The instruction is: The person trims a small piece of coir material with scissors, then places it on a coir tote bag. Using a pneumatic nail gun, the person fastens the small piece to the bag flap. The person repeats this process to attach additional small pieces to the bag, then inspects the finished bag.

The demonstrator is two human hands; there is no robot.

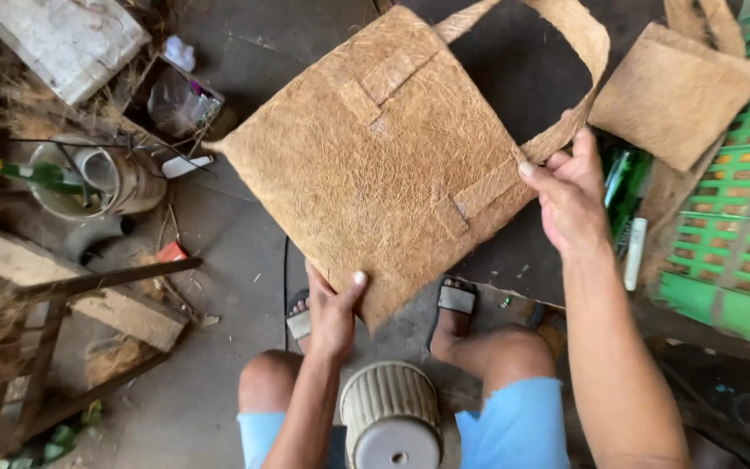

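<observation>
Coir bag [375, 165] held up flat over the knees, well above the floor [219, 373]. Looks assembled: panels joined, handle loop [579, 52] attached; trimming maybe left. Left hand [333, 314] pinching bottom corner, right hand [573, 198] clamped on handle base. Upturned pot [391, 417] between thighs.

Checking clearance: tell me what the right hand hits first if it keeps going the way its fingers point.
The right hand points up-left, already touching the brown fibre mat; that mat comes first.
</observation>
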